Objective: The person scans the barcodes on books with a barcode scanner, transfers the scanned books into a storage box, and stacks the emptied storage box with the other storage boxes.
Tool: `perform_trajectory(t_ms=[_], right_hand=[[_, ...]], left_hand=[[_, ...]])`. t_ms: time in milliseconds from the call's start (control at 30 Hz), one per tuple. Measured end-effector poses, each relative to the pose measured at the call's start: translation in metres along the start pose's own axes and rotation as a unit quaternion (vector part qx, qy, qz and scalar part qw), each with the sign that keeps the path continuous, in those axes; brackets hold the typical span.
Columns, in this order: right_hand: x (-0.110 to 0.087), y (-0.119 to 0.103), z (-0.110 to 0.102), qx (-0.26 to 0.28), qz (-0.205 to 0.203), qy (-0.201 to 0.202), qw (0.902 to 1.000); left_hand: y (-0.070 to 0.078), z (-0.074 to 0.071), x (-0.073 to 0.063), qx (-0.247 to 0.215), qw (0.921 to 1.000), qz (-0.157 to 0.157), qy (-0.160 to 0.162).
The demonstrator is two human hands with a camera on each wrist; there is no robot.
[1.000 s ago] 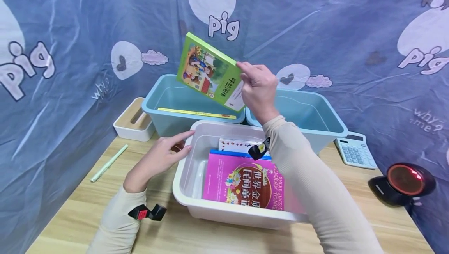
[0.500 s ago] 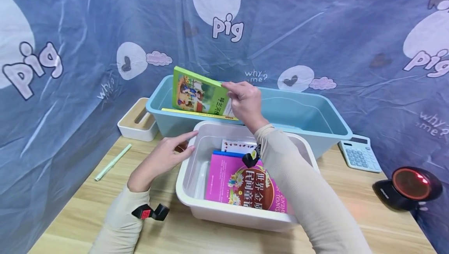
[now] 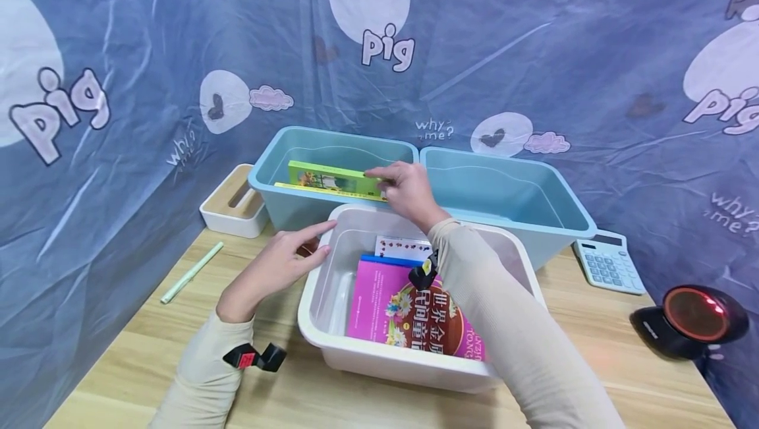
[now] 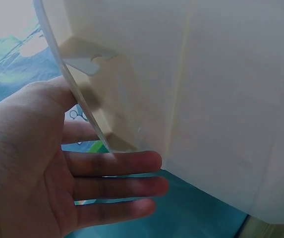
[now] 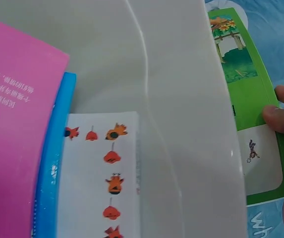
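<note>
1. Gripping a green book [image 3: 335, 177] near one end with the right hand [image 3: 406, 192], with the thumb pressed to the illustrated cover and a finger at the top edge.
2. Held on edge inside the left blue bin [image 3: 299, 210], just behind a yellow book [image 3: 332, 192], with the upper part of the cover in view and the rest hidden.
3. Steadying a white bin [image 3: 409, 370] at the rim with the left hand [image 3: 279, 267], spread open, with three fingers extended straight beside the outer wall; curled round nothing.
4. Showing, inside the white bin, a pink book [image 3: 370, 304], a blue edge [image 3: 391, 260] just behind it, and a white booklet [image 3: 397, 246] printed with small orange figures.
5. Flanked by a tissue box [image 3: 231, 223] and a pale green pen [image 3: 192, 273] on one side, by the right blue bin [image 3: 551, 244], a calculator [image 3: 609, 263] and a black device [image 3: 661, 335] with a red-lit face on the other.
6. Set on a wood-grain table [image 3: 284, 389] before a blue curtain [image 3: 504, 33] lettered "pig."
</note>
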State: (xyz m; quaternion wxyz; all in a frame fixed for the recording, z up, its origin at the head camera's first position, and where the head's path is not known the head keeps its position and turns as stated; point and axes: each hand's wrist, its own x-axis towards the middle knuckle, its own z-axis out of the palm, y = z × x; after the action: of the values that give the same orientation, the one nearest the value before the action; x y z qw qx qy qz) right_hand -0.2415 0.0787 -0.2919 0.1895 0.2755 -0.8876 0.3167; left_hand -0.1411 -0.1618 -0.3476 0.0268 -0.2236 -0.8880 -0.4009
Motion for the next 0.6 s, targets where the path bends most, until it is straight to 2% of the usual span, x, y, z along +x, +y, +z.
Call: perform_trajectory(t_ms=[100,233,433,600], right_hand=[[-0.0006,0.0015,0.0012,-0.007,0.015,-0.03,0.9994],[-0.0008,0.0012,0.0031,-0.009,0.036,-0.089,0.9954],[-0.003,0.0014,0.0075,0.016,0.074,-0.152,0.9855],[-0.0079,0.0026,0.0099,0.01,0.103,-0.196,0.9752]], left_hand=[[-0.0003,0.0005,0.0006,-0.001,1.0,0.0,0.0],[-0.0013,0.0007,0.0011,0.001,1.0,0.004,0.002],[-0.0032,0.0013,0.002,0.004,0.9999,0.011,0.005],[-0.0028,0.0021,0.0014,0.006,0.9999,0.012,0.003]])
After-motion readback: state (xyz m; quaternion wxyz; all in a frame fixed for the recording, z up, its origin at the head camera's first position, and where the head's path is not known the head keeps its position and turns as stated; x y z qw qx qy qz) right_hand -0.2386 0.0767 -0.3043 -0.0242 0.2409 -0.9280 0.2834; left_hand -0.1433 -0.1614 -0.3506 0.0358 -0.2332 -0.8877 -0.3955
